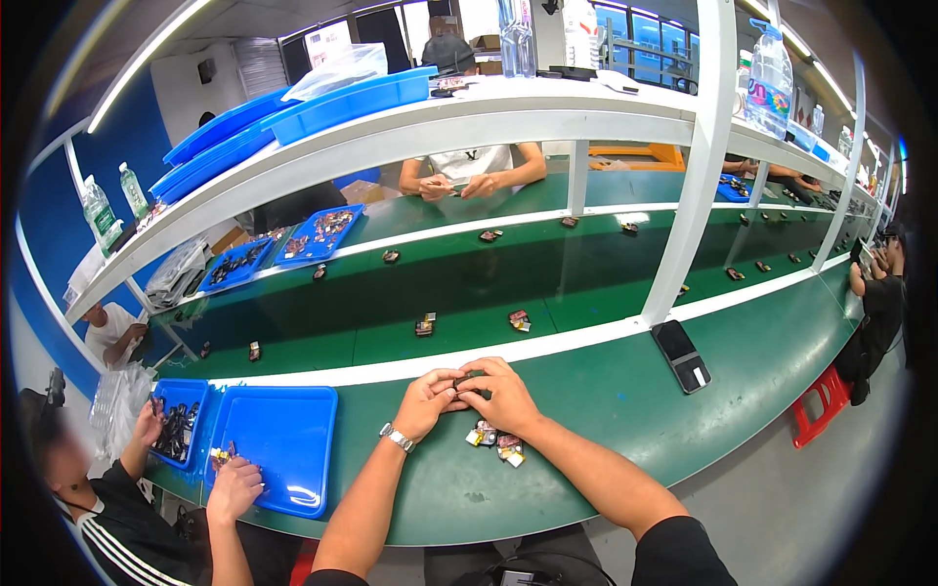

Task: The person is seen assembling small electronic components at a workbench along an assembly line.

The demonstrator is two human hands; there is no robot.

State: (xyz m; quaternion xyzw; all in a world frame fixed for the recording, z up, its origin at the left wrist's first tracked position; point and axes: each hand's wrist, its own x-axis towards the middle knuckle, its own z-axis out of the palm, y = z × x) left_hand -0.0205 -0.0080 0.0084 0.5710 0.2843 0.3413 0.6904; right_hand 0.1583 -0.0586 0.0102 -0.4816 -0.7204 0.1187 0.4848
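My left hand (428, 402) and my right hand (502, 397) meet over the green bench (596, 391), fingertips pinched together. Between them is a small dark piece (459, 384), mostly covered by the fingers, so its exact kind cannot be made out. A silver watch (397, 437) is on my left wrist. Just below my right hand lie small assemblies with red, black and white parts, one (482, 434) next to another (510, 449). A dark flip-style phone or handheld device (679, 356) rests farther right, near the white rail.
Similar small assemblies, such as one (424, 324), sit along the green belt (469, 278) beyond the white rail (322, 372). At left, a co-worker's hand (234, 486) is over a blue tray (330, 430). A white post (692, 186) and overhead shelf (489, 112) stand ahead.
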